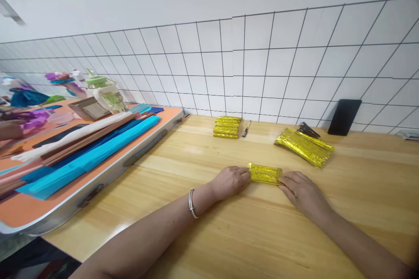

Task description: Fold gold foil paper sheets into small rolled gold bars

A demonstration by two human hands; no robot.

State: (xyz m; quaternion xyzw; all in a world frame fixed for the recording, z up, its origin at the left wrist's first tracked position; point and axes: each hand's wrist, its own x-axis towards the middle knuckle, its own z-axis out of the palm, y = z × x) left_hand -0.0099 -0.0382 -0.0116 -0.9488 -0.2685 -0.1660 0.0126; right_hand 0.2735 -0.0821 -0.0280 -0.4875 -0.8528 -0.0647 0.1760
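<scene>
A small rectangle of shiny gold foil wrapping [264, 174] lies on the wooden table between my hands. At its left end is my left hand [231, 182], the fingers curled closed on the edge. My right hand [303, 192] pinches the right end between thumb and fingers. Further back, a stack of folded gold foil pieces [227, 127] sits near the wall. To the right lies a flat pile of wider gold foil sheets [304, 146], touching a black clip [309, 130] behind it. The fingertips of my left hand are partly hidden.
A pen [246, 128] lies beside the stack. A black phone [344, 117] leans on the tiled wall. At left, an orange-topped table [65, 200] bears blue, brown and white rolls [94, 152], a box [88, 109] and a green-lidded bottle [106, 93]. Another person's hand [9, 130] shows at far left.
</scene>
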